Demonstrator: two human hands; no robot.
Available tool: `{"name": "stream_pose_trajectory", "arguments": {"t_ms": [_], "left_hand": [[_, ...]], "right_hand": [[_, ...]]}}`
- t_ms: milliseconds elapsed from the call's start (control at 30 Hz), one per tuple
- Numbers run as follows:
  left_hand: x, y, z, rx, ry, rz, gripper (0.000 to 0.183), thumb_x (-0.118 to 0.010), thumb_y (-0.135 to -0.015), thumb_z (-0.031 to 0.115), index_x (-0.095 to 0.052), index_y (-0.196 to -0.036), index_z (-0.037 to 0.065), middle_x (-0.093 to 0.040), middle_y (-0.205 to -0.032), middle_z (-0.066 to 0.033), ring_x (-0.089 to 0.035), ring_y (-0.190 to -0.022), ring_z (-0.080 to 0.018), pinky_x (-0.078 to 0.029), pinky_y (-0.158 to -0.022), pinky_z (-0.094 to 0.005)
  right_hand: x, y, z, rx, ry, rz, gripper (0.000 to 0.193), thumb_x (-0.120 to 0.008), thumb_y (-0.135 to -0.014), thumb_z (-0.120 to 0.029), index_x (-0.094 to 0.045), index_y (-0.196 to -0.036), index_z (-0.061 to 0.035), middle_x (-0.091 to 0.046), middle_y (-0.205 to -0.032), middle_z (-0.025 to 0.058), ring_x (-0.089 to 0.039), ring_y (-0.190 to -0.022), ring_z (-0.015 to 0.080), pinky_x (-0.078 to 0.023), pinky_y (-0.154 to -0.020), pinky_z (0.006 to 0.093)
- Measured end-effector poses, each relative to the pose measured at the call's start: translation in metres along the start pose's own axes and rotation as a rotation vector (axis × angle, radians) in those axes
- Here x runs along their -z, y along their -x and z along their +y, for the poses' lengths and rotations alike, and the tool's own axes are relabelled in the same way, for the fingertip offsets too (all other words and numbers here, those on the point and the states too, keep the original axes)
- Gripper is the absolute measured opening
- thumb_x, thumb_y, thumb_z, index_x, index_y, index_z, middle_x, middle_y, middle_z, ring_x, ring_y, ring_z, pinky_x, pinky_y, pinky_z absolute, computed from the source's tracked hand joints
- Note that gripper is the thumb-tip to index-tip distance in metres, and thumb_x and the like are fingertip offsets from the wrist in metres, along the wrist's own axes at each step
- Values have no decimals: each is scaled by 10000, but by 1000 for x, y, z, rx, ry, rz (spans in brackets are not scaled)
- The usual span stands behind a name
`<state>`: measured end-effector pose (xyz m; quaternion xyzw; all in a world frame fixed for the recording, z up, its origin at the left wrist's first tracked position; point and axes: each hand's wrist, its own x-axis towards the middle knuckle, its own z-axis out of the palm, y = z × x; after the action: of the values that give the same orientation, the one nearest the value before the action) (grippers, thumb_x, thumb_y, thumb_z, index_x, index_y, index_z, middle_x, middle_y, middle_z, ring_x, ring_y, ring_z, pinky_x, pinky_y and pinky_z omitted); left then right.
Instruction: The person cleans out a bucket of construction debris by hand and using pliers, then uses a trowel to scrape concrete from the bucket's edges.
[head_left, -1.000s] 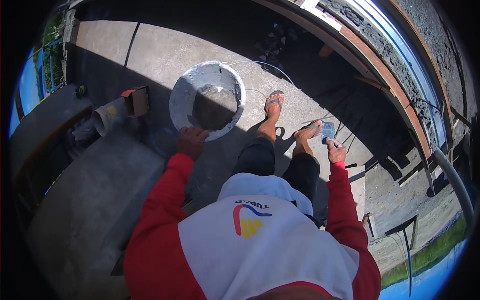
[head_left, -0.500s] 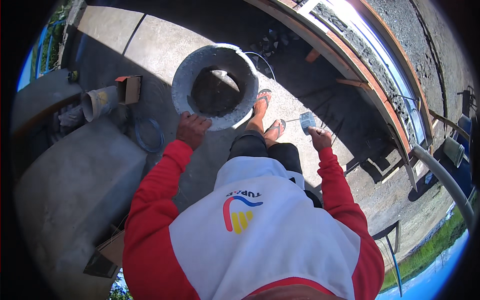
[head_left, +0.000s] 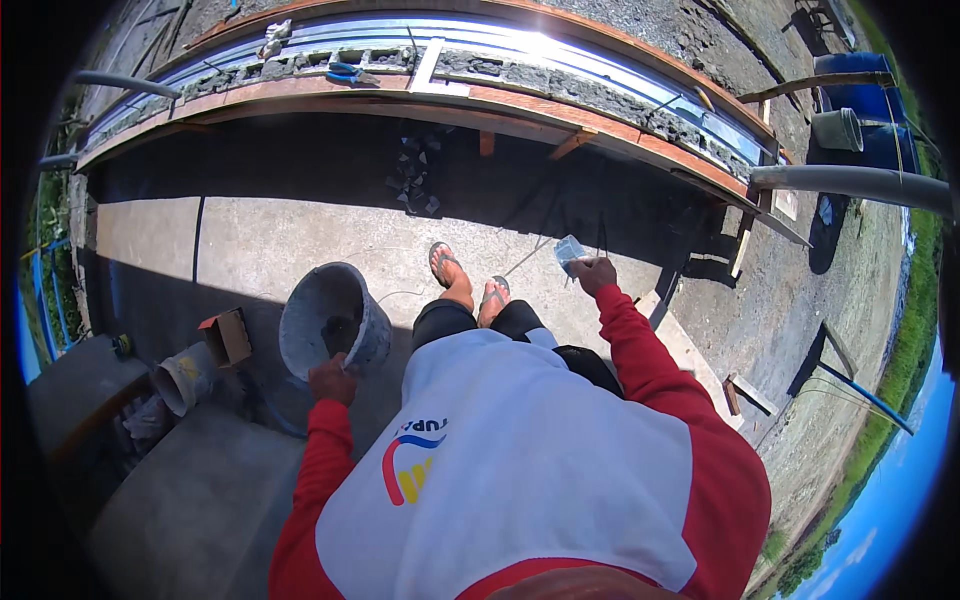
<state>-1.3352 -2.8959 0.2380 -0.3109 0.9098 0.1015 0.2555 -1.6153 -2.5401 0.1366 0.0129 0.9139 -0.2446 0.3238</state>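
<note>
One concrete floor [head_left: 270, 235]: spread beneath the sandalled feet [head_left: 493, 297], partly sunlit, partly shaded.
Timber edging [head_left: 270, 98]: ran across the far side.
Grey bucket [head_left: 375, 335]: sat at the left of the feet, mouth tilted, dark residue low inside; whether its base touched the floor could not be told. Judged stiff-walled and fairly weighty, its crusted rim probably rough but the surest hold.
Cardboard box [head_left: 230, 338]: lay left of the bucket, apart from it.
Left hand [head_left: 332, 382]: clamped on the bucket's near rim.
Right hand [head_left: 596, 275]: closed on the clear container's near end, well apart from the left.
Clear container [head_left: 569, 254]: was held above the floor; judged light, thin and crackable, best pinched gently at one end.
</note>
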Motion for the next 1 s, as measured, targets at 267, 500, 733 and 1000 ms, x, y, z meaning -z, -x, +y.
{"name": "stream_pose_trajectory", "arguments": {"t_ms": [267, 500, 733, 1000], "left_hand": [[31, -30, -20, -116, -109, -89, 164, -589, -651, 217, -571, -798, 147, -580, -689, -67, -555, -694, -243, -350, -642, -366], [122, -93, 0, -398, -48, 278, 138, -585, -593, 101, -558, -727, 124, -555, -655, -38, -527, -654, -205, -331, -621, -351], [218, -199, 122, -558, 216, 495, 130, -602, -601, 62, -558, -723, 68, -538, -641, -63, -503, -623, -234, -345, -601, -337], [212, -408, 296, -836, 296, 480, 307, -548, -503, -10, -561, -795, 84, -585, -824, -26, -530, -734, -165, -348, -644, -316]], "right_hand": [[27, -54, -81, -45, 32, 85, 288, -529, -717, -324, -629, -775, -60, -602, -660, 83, -576, -620, 169, -426, -605, 280], [74, -145, -155, 236, 119, 198, 285, -512, -719, -315, -617, -847, -83, -586, -764, 168, -570, -757, 296, -437, -699, 344], [96, -272, -165, 190, 172, 188, 237, -508, -732, -274, -615, -790, -71, -581, -709, 158, -571, -703, 290, -430, -636, 364], [76, -395, -127, 148, 351, 303, 267, -546, -673, -242, -582, -759, 9, -535, -784, 225, -519, -764, 347, -418, -690, 393]]}}
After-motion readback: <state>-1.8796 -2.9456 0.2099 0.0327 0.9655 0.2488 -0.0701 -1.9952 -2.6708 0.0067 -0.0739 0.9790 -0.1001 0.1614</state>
